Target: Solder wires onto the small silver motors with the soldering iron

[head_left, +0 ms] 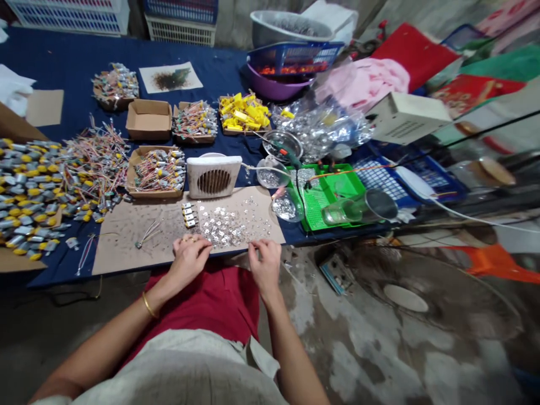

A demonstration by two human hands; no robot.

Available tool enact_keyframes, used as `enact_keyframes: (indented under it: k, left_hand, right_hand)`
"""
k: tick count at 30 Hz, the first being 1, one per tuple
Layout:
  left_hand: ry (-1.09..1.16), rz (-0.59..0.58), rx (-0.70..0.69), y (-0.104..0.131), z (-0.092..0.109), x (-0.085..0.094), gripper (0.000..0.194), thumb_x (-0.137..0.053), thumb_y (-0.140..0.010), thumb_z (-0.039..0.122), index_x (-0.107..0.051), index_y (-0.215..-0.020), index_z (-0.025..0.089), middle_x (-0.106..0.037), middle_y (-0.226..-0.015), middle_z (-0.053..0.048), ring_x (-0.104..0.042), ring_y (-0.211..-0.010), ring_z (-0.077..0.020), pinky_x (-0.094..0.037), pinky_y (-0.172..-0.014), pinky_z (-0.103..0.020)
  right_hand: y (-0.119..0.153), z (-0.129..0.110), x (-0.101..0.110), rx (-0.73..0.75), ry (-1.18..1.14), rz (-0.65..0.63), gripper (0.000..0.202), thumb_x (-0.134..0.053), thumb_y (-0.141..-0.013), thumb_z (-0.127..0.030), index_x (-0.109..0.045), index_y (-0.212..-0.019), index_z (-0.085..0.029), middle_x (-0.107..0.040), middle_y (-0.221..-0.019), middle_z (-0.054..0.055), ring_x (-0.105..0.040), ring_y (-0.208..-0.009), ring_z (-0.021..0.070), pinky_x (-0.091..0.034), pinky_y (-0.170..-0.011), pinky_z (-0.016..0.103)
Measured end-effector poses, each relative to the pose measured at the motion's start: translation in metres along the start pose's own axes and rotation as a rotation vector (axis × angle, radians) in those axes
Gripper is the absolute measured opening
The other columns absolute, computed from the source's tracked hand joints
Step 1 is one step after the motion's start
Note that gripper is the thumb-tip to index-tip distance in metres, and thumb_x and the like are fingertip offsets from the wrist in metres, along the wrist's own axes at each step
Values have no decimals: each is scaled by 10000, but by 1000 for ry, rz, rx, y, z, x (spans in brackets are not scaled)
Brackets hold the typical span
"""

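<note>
My left hand (189, 260) rests at the front edge of a cardboard sheet (122, 239), its fingers curled inward; anything between them is too small to make out. A short row of small yellow-and-silver motors (189, 215) stands just beyond it. My right hand (265, 263) is at the sheet's front right, fingers bent, with a gap between thumb and fingers and nothing visible in it. Between and beyond both hands lie many loose small metal pieces (225, 228). A little bundle of wires (149, 233) lies on the sheet, left of my left hand.
Behind the sheet stands a small white fan-like unit (214, 177). Motors (29, 197) are heaped at left, beside a cardboard tray of wired parts (155, 195). Yellow parts (243, 112) fill a box farther back. A green basket (314, 216) with cups sits at right.
</note>
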State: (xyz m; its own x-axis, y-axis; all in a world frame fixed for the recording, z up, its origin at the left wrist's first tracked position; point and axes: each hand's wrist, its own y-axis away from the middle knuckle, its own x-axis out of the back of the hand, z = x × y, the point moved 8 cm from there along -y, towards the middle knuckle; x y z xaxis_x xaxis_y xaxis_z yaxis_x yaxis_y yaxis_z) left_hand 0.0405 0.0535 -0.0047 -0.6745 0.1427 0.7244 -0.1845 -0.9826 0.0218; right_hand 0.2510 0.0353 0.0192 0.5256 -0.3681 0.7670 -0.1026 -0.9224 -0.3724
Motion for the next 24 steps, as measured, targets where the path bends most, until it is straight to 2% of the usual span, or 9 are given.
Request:
enact_keyframes:
  k: [3,6,12,16,21,24]
  left_hand:
    - [-21,17,-31,-2,-2,4,201,-520,-923,319,-711,-911,257,-697,-1034,-47,-526,-1019,-232,-278,-928,-430]
    - [-39,28,-45,-2,-3,5,194,-519,-922,311,-706,-907,259,-698,-1025,-42,-527,-1014,-229,-273,-922,-423]
    - [-83,43,-29,-1,-11,8,171,-536,-915,294,-705,-926,264,-697,-1032,-40,-525,-1013,-227,-258,-925,-433]
    - [-105,27,-29,-7,-14,8,156,-558,-905,284,-711,-925,259,-687,-1034,-43,-514,-1024,-227,-256,-926,-436]
    - [-203,-3,-133,-24,1,-3,171,-562,-909,284,-713,-981,252,-650,-1076,-62,-478,-1079,-254,-254,-947,-454]
    - [-301,-35,-240,-33,14,-11,202,-520,-932,269,-713,-989,248,-630,-1076,-74,-467,-1067,-262,-264,-941,-469]
  right_hand:
    - [-10,18,-1,53,79,-33,187,-493,-929,-233,-672,-883,-205,-566,-894,88,-479,-893,243,-423,-829,402]
    - [-14,18,-14,134,127,-114,205,-478,-937,-218,-675,-884,-198,-571,-902,100,-456,-879,249,-412,-817,391]
    - [-12,2,-26,274,144,-266,204,-491,-911,-152,-683,-873,-209,-592,-948,103,-439,-835,243,-393,-769,374]
    - [-16,-13,-29,257,109,-266,192,-502,-923,-188,-691,-895,-202,-571,-948,109,-432,-861,251,-403,-783,383]
    - [-20,-45,-56,262,47,-306,160,-548,-919,-221,-701,-878,-201,-568,-904,86,-439,-875,237,-417,-780,348]
    - [-22,-49,-64,252,40,-317,154,-557,-910,-203,-700,-854,-190,-565,-898,88,-435,-863,235,-409,-774,348]
